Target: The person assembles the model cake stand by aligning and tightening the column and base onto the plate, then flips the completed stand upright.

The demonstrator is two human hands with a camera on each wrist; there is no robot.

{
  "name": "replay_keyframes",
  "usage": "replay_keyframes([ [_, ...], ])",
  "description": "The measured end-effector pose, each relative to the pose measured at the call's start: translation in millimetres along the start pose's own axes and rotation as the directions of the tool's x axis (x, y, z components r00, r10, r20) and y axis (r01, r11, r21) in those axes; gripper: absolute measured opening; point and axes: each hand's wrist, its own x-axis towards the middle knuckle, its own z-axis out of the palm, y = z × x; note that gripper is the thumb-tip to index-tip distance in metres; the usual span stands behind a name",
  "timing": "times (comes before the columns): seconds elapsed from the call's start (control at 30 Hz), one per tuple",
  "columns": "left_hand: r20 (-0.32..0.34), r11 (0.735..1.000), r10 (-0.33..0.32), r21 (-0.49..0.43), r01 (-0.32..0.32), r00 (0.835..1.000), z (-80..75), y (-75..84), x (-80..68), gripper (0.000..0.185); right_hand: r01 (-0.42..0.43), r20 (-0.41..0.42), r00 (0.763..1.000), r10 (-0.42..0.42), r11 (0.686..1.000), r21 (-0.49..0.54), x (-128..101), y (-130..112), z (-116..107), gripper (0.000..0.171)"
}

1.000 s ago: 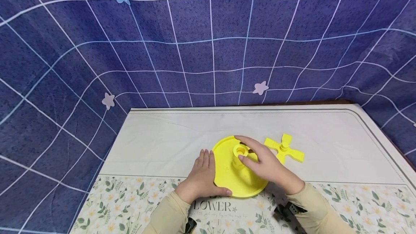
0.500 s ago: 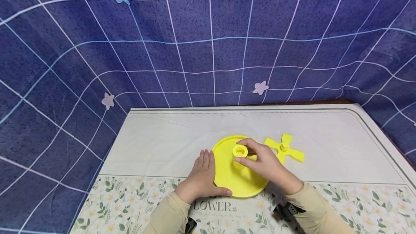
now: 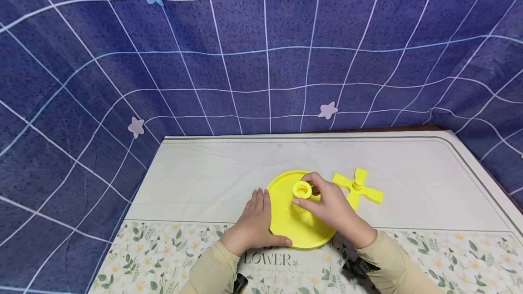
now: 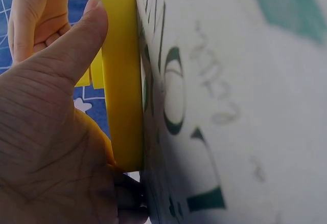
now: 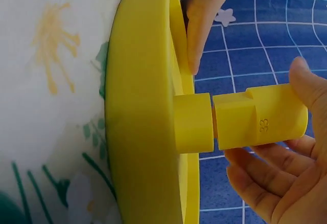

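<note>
In the head view my left hand lies along the left rim of a round yellow tray, fingers straight and thumb along the front edge. The left wrist view shows that thumb against the rim. My right hand holds a hollow yellow cylinder upright over the tray's middle, between thumb and fingers. In the right wrist view this cylinder bears raised marks like "33" and lines up with a short round post on the tray. A thin dark seam shows between the two.
A yellow four-armed cross piece with a central stub lies just right of the tray. A floral mat with printed letters covers the table's front. A blue grid-patterned curtain hangs behind the white tabletop.
My right hand has turned slightly around the cylinder, its thumb and wrist shifting a little to the left. The left hand, the tray and the cross piece stay put.
</note>
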Motion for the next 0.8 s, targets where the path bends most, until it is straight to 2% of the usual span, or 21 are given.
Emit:
replay_keyframes([
  [0.07, -0.001, 1.0, 0.0, -0.004, 0.0, 1.0, 0.1, 0.1, -0.1, 0.135, 0.026, 0.021, 0.999, -0.026, 1.0, -0.006, 0.4, 0.0, -2.5, 0.048],
  [0.17, -0.001, 1.0, 0.0, -0.011, 0.0, 1.0, 0.3, 0.0, -0.2, 0.135, 0.063, 0.081, 0.995, -0.066, 0.997, 0.038, 1.7, 0.2, -7.0, 0.052],
  [0.3, 0.003, 1.0, -0.002, -0.008, 0.002, 1.0, -0.1, -0.1, -0.3, 0.135, 0.092, 0.167, 0.98, -0.109, 0.99, 0.108, 3.9, 1.1, -10.7, 0.051],
  [0.37, 0.007, 1.0, -0.003, -0.009, 0.003, 1.0, -0.5, 0.2, -0.4, 0.135, 0.098, 0.184, 0.976, -0.117, 0.989, 0.11, 3.9, 1.9, -11.8, 0.049],
  [0.7, 0.008, 1.0, -0.005, -0.02, 0.006, 1.0, -0.9, 1.1, -1.2, 0.135, 0.041, 0.083, 0.995, -0.047, 0.997, 0.066, 2.0, 4.5, -6.2, 0.039],
  [0.8, 0.008, 1.0, -0.008, -0.022, 0.008, 1.0, -1.3, 1.8, -1.4, 0.135, 0.039, 0.044, 0.998, -0.04, 0.999, 0.02, 1.7, 4.6, -2.8, 0.037],
])
